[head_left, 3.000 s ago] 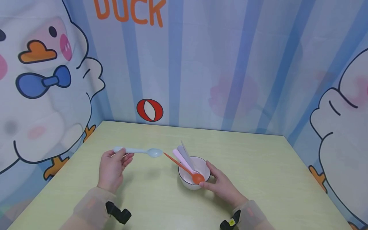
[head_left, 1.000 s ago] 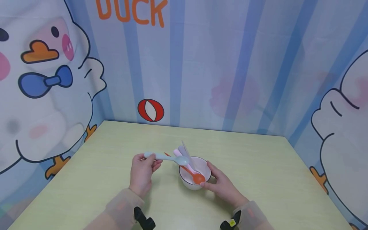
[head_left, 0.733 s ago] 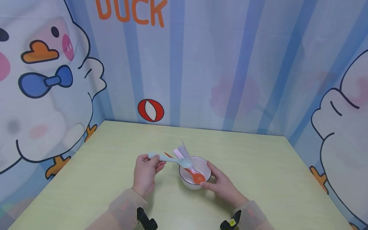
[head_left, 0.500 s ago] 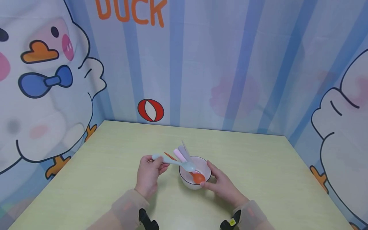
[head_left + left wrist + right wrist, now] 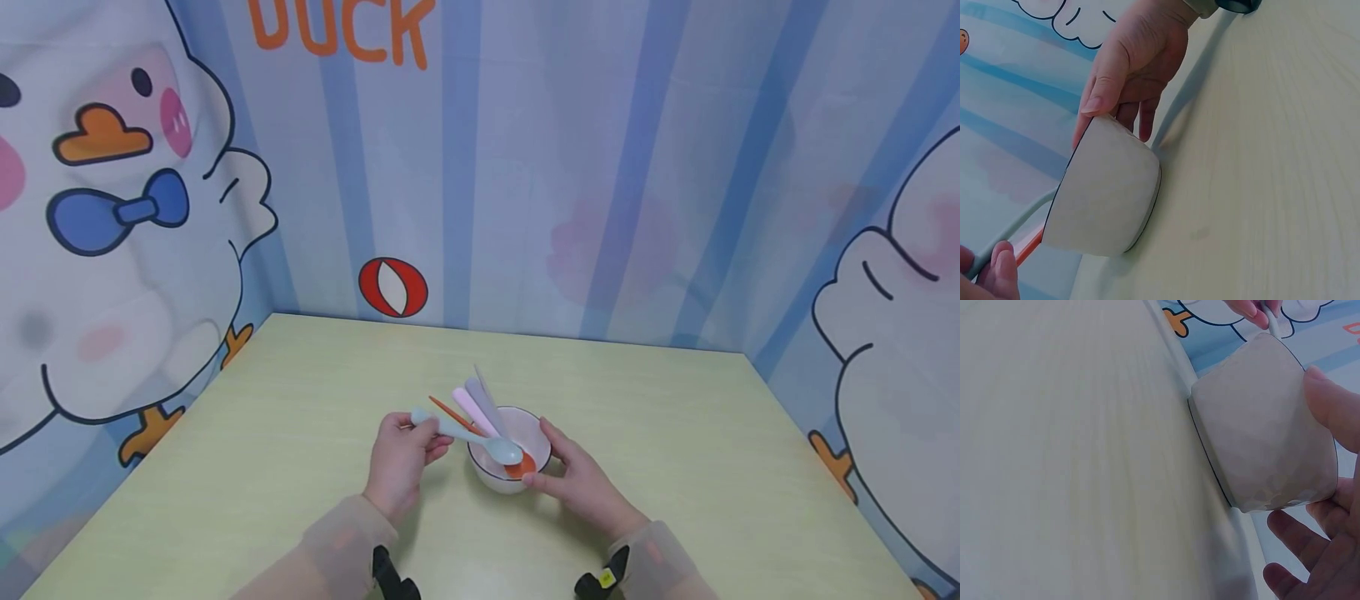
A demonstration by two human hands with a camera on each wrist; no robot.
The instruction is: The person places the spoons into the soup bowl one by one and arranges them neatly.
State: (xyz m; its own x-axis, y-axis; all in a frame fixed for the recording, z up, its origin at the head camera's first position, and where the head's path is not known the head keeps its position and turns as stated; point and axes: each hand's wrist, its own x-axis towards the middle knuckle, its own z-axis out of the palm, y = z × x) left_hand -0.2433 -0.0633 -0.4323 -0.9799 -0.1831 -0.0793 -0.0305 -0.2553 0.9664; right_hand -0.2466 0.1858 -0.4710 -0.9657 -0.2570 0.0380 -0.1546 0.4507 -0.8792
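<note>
A white bowl (image 5: 501,482) with a dark rim stands on the table, its outer wall (image 5: 1107,187) filling much of the left wrist view. My right hand (image 5: 585,483) grips its right side, thumb near the rim and fingers behind. In the bowl lean an orange spoon (image 5: 450,412), a pink-handled utensil (image 5: 471,408) and a greyish-purple one (image 5: 483,400). My left hand (image 5: 401,462) pinches a light blue spoon (image 5: 457,431) by its handle. That spoon's head is over the bowl, in front of part of the orange spoon; whether they touch I cannot tell.
The pale wooden table (image 5: 637,400) reaches back to a striped blue cloth backdrop (image 5: 525,167) with duck prints. Black wrist cameras (image 5: 603,575) are strapped at both sleeves.
My left hand has carried the light blue spoon rightward and lower, from left of the bowl to over it. My right hand has kept its grip on the bowl.
</note>
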